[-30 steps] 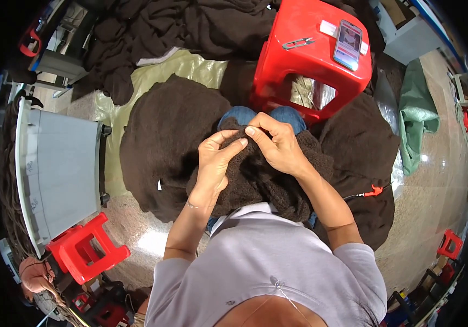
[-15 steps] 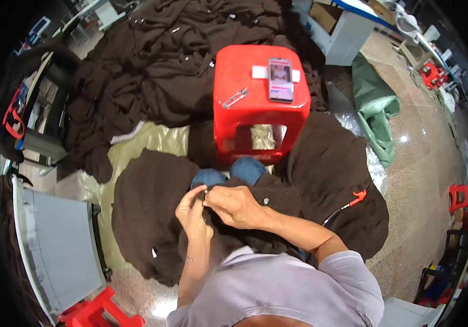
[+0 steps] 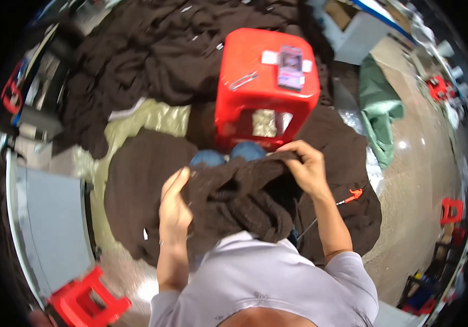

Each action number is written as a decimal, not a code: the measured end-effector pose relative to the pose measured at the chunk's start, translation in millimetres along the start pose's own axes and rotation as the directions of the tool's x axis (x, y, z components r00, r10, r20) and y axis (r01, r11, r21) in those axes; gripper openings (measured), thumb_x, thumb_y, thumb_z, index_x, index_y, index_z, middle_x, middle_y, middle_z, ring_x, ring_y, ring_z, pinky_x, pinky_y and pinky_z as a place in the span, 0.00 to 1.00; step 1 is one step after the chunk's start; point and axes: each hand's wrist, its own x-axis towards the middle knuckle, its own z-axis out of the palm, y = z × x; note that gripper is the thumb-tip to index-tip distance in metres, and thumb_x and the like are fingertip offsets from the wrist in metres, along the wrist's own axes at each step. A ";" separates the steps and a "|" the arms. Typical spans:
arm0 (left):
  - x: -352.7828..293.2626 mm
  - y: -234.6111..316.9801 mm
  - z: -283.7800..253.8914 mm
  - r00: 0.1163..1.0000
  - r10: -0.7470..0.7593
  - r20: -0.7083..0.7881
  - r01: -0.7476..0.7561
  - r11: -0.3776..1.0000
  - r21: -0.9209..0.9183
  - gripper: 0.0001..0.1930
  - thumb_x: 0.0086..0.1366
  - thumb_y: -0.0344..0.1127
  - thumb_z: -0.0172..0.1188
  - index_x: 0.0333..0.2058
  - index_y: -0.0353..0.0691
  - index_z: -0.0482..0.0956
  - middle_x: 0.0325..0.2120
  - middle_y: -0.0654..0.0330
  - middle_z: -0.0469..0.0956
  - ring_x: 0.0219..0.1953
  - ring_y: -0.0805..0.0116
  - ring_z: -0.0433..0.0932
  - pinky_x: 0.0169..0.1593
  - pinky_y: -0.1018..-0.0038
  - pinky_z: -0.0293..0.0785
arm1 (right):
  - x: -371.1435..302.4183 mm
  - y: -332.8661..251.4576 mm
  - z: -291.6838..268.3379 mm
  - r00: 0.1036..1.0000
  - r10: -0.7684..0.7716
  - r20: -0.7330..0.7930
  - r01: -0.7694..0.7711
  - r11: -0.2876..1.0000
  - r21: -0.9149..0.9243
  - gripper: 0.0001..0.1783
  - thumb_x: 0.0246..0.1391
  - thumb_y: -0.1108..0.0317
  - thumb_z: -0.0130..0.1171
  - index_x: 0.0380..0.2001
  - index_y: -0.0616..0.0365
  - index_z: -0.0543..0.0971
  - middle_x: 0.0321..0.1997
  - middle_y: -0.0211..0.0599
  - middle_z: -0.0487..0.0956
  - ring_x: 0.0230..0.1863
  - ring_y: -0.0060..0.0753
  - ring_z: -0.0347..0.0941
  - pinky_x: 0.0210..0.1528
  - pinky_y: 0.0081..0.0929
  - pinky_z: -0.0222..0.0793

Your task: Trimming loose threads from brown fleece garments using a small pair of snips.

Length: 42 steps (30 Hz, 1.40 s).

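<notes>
Across my lap a dark brown knitted garment (image 3: 228,180) is stretched between my two hands. My left hand (image 3: 175,204) pinches its left edge between thumb and fingers. Farther to the right and a little higher, my right hand (image 3: 307,166) grips the opposite edge, fingers curled over the fabric. The cloth sags in dark folds between them. Right of my right forearm lies a red-handled tool (image 3: 354,196) with a thin dark shaft, on more brown cloth (image 3: 335,147). My blue-clad knees (image 3: 247,151) show just beyond the garment.
Ahead stands a red plastic stool (image 3: 269,103) with a phone (image 3: 291,68) and a slim silver tool (image 3: 243,80) on top. Behind it spreads a large heap of brown cloth (image 3: 147,65). A grey panel (image 3: 51,215) is at left, another red stool (image 3: 89,300) lower left, green sheeting (image 3: 378,109) at right.
My hands, close together before in a fine pinch, have moved apart. My right hand went right and up, opening the garment out between them. The view has shifted slightly.
</notes>
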 end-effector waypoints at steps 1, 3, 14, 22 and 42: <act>0.1 -1.5 7.4 0.999 0.011 0.033 -0.013 0.998 0.055 0.08 0.65 0.28 0.57 0.40 0.32 0.79 0.34 0.57 0.81 0.40 0.68 0.79 0.48 0.73 0.74 | -4.4 -10.1 1.5 0.999 -0.032 -0.030 0.031 0.999 -0.010 0.10 0.47 0.84 0.57 0.34 0.64 0.80 0.34 0.34 0.82 0.38 0.23 0.77 0.42 0.20 0.71; 0.0 -1.5 16.2 0.979 -0.042 0.198 0.041 0.999 0.009 0.08 0.64 0.30 0.59 0.39 0.33 0.80 0.35 0.57 0.82 0.38 0.68 0.80 0.48 0.74 0.75 | -13.6 -35.3 12.7 0.980 -0.196 -0.028 0.184 0.953 -0.242 0.11 0.44 0.84 0.57 0.33 0.64 0.80 0.32 0.39 0.81 0.36 0.29 0.78 0.41 0.22 0.72; -15.0 -26.0 10.7 0.974 0.040 0.223 -0.063 0.993 0.095 0.08 0.65 0.29 0.59 0.39 0.31 0.81 0.33 0.63 0.81 0.35 0.80 0.76 0.42 0.82 0.73 | -24.0 -26.2 89.8 0.607 -0.774 0.181 0.785 0.547 -0.291 0.25 0.28 0.87 0.61 0.38 0.64 0.79 0.35 0.44 0.79 0.32 0.41 0.79 0.32 0.28 0.76; -16.2 -31.9 7.6 0.945 0.232 0.232 -0.292 0.916 0.275 0.08 0.59 0.22 0.64 0.38 0.30 0.81 0.33 0.62 0.81 0.35 0.78 0.77 0.41 0.82 0.75 | -22.3 -27.6 93.0 0.660 -0.727 0.189 0.747 0.607 -0.270 0.23 0.28 0.88 0.57 0.35 0.63 0.78 0.33 0.43 0.78 0.33 0.41 0.78 0.32 0.28 0.75; -31.5 -49.0 -0.1 0.653 0.678 0.337 -0.718 0.414 0.560 0.08 0.56 0.14 0.58 0.33 0.32 0.80 0.30 0.58 0.81 0.33 0.73 0.79 0.38 0.82 0.74 | -33.8 -26.8 110.6 0.790 -0.563 0.243 0.613 0.735 -0.291 0.12 0.33 0.77 0.65 0.22 0.61 0.70 0.19 0.39 0.66 0.19 0.40 0.68 0.20 0.31 0.64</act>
